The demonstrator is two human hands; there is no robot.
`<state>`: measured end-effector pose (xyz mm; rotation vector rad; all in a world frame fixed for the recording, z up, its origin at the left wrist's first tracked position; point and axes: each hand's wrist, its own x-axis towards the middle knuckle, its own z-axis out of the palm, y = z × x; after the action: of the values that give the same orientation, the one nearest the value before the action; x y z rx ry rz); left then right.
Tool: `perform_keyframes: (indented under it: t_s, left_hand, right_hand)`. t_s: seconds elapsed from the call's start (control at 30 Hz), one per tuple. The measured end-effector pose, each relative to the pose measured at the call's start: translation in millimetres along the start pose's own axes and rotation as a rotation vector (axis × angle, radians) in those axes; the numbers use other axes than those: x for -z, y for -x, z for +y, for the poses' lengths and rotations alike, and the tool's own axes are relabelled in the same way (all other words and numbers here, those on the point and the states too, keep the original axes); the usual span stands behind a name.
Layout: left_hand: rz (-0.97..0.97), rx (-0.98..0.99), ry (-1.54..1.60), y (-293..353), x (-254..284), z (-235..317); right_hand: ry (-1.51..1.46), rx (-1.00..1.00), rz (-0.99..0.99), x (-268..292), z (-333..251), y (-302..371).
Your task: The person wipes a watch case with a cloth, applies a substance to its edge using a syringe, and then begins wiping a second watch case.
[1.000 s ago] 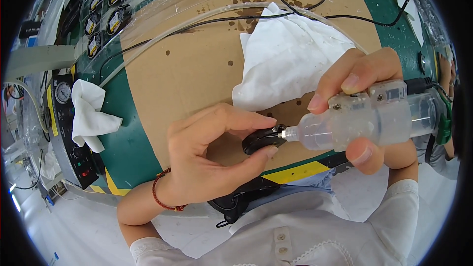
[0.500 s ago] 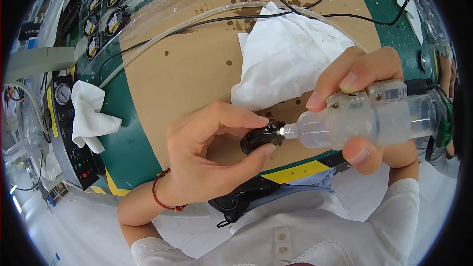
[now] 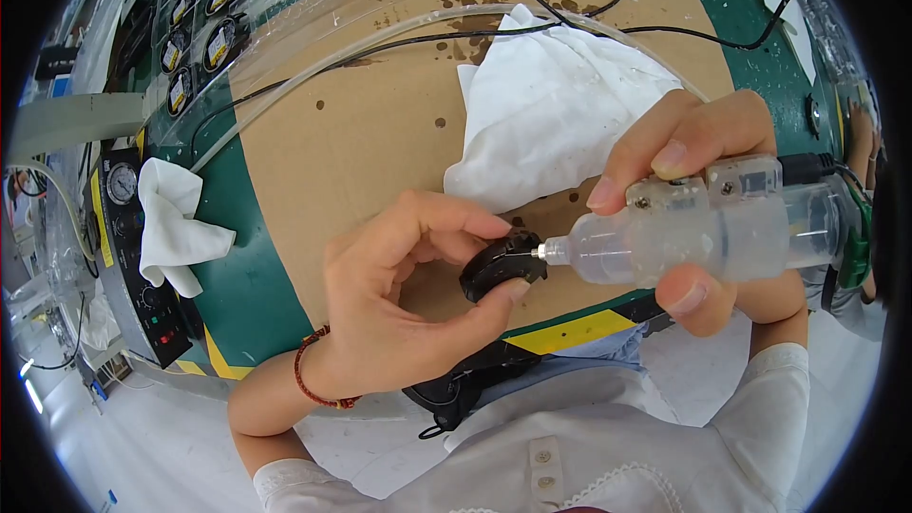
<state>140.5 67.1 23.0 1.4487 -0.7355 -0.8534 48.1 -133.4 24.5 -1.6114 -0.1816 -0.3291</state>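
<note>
Between its thumb and fingers, my left hand [image 3: 408, 299] grips a small round black part [image 3: 501, 266], tilted on edge above the brown board. My right hand [image 3: 698, 199] is wrapped round a clear dispensing syringe [image 3: 608, 249] lying nearly level, its barrel clamped in a translucent holder with a black cable plug. The needle tip of the syringe meets the right-hand rim of the black part; whether fluid comes out is too small to see. Just behind both hands lies a crumpled white cloth [image 3: 551, 119].
Brown cardboard [image 3: 332, 161] with dark stains covers the green bench. A black control box with a gauge [image 3: 123, 180] stands at left beside another white cloth [image 3: 180, 223]. Several round black parts sit in a tray [image 3: 204, 71] at far left. A black cable [image 3: 408, 41] and clear tube cross the back.
My left hand has turned the round black part slightly, so more of its side and rim shows. The syringe has shifted very slightly left.
</note>
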Motion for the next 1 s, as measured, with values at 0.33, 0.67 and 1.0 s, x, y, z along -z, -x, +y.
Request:
perform_keyframes:
  t_s: [0.33,0.67,1.0]
  left_hand:
    - [0.064,-0.048,-0.118,-1.5,-2.8,-5.2]
    - [0.130,-0.089,-0.122,-1.2,-3.4,-10.4]
    - [0.147,-0.070,-0.080,-1.3,-5.9,-9.0]
  right_hand:
    - [-0.002,0.020,0.009,-0.6,1.6,1.0]
    - [0.030,0.092,-0.011,0.1,3.2,-0.6]
    - [0.052,0.091,-0.030,2.6,2.0,-0.6]
